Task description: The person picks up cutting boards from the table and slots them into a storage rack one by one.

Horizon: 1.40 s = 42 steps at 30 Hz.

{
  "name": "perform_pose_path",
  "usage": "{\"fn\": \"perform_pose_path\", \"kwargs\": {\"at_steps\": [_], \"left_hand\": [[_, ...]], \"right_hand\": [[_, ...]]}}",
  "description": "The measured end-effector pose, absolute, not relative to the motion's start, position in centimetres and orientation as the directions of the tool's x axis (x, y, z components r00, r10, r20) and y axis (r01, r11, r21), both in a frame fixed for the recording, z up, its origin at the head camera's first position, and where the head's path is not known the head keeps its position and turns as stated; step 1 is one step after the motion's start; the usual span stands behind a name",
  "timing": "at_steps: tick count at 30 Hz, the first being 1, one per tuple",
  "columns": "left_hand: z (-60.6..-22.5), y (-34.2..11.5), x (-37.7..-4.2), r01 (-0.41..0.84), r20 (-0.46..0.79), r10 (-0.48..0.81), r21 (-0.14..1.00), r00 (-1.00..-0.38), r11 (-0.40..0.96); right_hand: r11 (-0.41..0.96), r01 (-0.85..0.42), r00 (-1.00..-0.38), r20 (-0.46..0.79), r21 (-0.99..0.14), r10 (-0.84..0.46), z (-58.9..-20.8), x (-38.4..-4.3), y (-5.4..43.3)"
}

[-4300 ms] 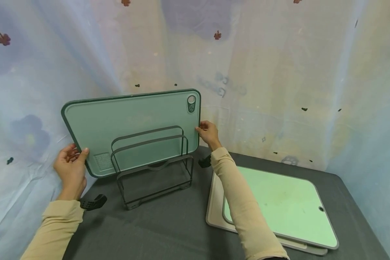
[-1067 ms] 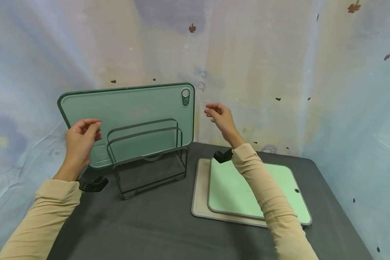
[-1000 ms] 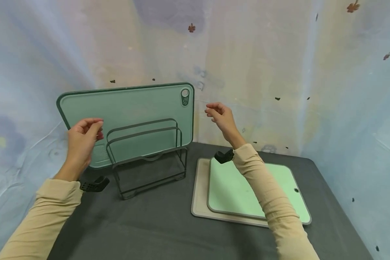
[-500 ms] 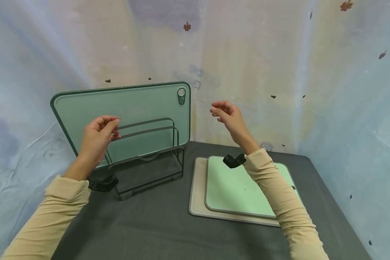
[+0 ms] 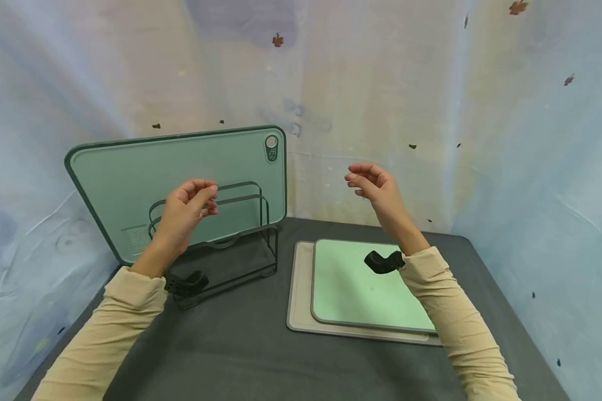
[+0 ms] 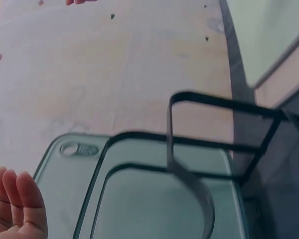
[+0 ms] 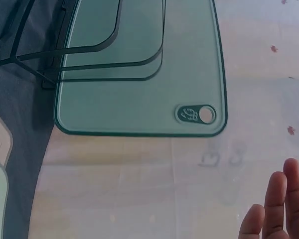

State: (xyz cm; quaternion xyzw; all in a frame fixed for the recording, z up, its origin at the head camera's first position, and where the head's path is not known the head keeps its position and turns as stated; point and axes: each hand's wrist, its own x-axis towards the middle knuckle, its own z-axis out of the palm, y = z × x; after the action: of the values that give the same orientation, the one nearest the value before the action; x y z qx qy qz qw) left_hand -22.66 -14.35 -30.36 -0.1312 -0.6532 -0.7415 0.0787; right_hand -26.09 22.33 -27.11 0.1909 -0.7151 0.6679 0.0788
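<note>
A dark-green-rimmed cutting board (image 5: 221,156) stands on its long edge in the back of a black wire rack (image 5: 246,275). My left hand (image 5: 183,214) hovers in front of the board and rack, fingers loosely bent, holding nothing, and hides part of both. To the right of the rack my right hand (image 5: 378,192) is raised in the air, likewise relaxed and holding nothing. Below it a light green cutting board (image 5: 351,284) lies flat on a larger beige board (image 5: 301,301). In the right wrist view the upright board (image 7: 124,109) shows its oval hanging hole.
A dark grey cloth covers the table (image 5: 261,356). Patterned fabric (image 5: 341,111) hangs close behind and along both sides. The rack's front slots in the left wrist view show bare wire loops (image 6: 209,102).
Earlier both hands gripped the green board's ends at the rack; they have let go. Since then both hands have drifted right, the board staying upright in the rack. The head view has shifted slightly.
</note>
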Motion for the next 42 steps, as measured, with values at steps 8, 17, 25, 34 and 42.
{"fn": "perform_pose_path", "kwargs": {"at_steps": [8, 17, 25, 34, 42], "left_hand": [[-30.9, -12.0, -23.0, 0.265, 0.269, 0.092, 0.963, -0.959, -0.055], [-31.7, -9.5, -23.6, 0.264, 0.269, 0.108, 0.963, -0.957, -0.057], [-32.4, -8.0, -23.8, 0.246, 0.243, 0.154, 0.969, -0.958, -0.001], [-34.0, -6.2, -24.0, 0.237, 0.235, 0.179, 0.971, -0.955, -0.01], [-35.2, -5.3, -23.7, 0.21, 0.207, 0.184, 0.978, -0.961, -0.004]], "right_hand": [[0.022, -0.364, -0.926, 0.36, -0.931, -0.116, -27.5, -24.4, 25.1], [0.019, -0.365, -0.93, 0.363, -0.931, -0.062, -28.3, -22.8, 28.6], [0.035, -0.34, -0.94, 0.34, -0.94, 0.004, -29.1, -21.3, 30.9], [-0.025, -0.317, -0.947, 0.315, -0.948, 0.064, -30.6, -19.8, 33.5], [0.064, -0.294, -0.949, 0.3, -0.954, 0.103, -31.9, -18.6, 35.6]]}}
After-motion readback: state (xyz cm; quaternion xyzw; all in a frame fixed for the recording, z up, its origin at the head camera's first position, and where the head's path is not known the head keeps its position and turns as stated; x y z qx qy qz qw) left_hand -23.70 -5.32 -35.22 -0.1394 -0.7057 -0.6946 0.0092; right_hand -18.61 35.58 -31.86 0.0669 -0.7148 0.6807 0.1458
